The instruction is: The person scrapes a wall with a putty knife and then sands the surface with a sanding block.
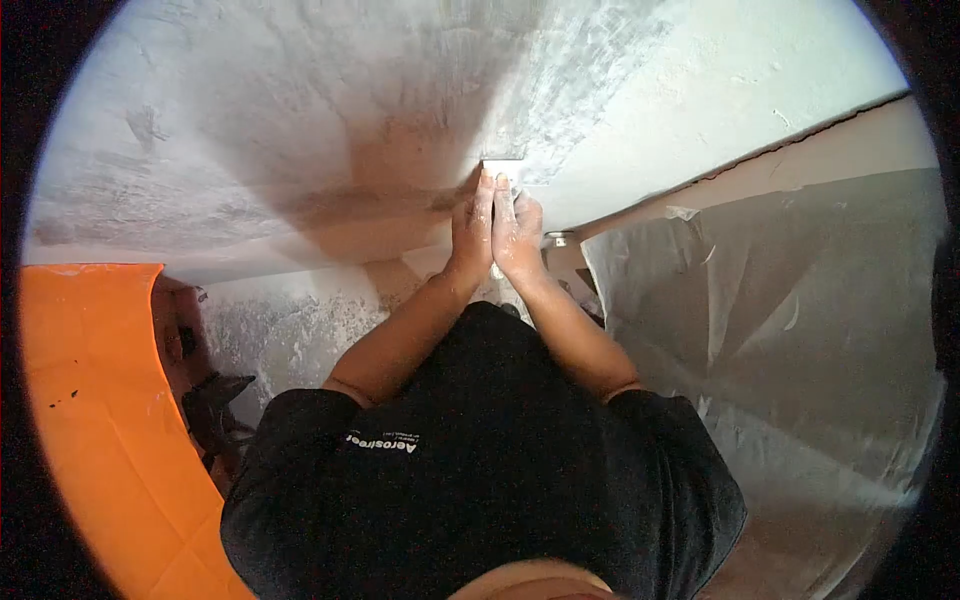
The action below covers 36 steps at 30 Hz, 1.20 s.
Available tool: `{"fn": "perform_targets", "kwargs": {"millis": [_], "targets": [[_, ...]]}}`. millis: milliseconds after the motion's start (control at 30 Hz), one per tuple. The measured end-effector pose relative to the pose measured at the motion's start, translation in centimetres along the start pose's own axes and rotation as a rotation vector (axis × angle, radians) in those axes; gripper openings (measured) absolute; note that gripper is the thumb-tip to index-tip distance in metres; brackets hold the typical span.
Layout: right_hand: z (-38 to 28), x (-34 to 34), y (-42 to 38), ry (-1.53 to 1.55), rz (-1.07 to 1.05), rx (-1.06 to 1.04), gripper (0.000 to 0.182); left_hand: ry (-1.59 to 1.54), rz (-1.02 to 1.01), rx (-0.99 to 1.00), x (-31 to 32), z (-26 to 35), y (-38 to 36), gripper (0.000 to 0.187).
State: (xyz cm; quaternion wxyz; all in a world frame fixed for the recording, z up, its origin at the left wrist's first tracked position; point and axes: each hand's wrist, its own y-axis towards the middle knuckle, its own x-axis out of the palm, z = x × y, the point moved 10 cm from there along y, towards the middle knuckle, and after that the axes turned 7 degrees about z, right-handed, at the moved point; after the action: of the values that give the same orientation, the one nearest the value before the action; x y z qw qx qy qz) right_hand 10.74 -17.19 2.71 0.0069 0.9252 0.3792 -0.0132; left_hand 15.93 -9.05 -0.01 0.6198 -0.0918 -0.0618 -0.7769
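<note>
Side by side, my left hand [473, 230] and my right hand [518, 228] meet at a small white flat piece [503, 168], probably a scraper blade. Both hands are closed on it, with fingertips pressed on its face and pale dust on the skin. Its far edge rests against the grey, smeared plaster wall [600, 90]. The part of the piece under my palms is hidden.
An orange sheet [90, 380] hangs at the left, with dark objects [215, 400] beside it. A grey sheet [780, 330] covers the right side. Below the wall lies a white-speckled floor [290, 320]. A small metal fitting [558, 239] is right of my hands.
</note>
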Motion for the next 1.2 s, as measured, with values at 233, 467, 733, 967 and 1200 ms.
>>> {"fn": "perform_targets", "kwargs": {"millis": [233,467,733,967,1200], "targets": [[-1.0,0.1,0.0,0.027,0.030,-0.079,0.031,0.000,-0.053,-0.114,0.1,-0.6,0.0,0.047],[-1.5,0.0,0.3,0.042,0.083,-0.157,0.033,0.050,-0.078,0.073,0.6,1.8,0.7,0.047],[-1.7,1.6,-0.4,-0.037,0.016,-0.157,0.037,0.421,-0.165,0.280,-1.0,1.5,1.2,0.037],[-0.9,2.7,0.0,-0.052,-0.047,-0.082,0.038,0.188,-0.208,-0.040,-1.2,0.1,1.6,0.034],[-0.1,3.0,0.3,-0.114,-0.017,-0.088,0.036,0.428,-0.155,0.415,-1.2,3.0,1.5,0.033]]}}
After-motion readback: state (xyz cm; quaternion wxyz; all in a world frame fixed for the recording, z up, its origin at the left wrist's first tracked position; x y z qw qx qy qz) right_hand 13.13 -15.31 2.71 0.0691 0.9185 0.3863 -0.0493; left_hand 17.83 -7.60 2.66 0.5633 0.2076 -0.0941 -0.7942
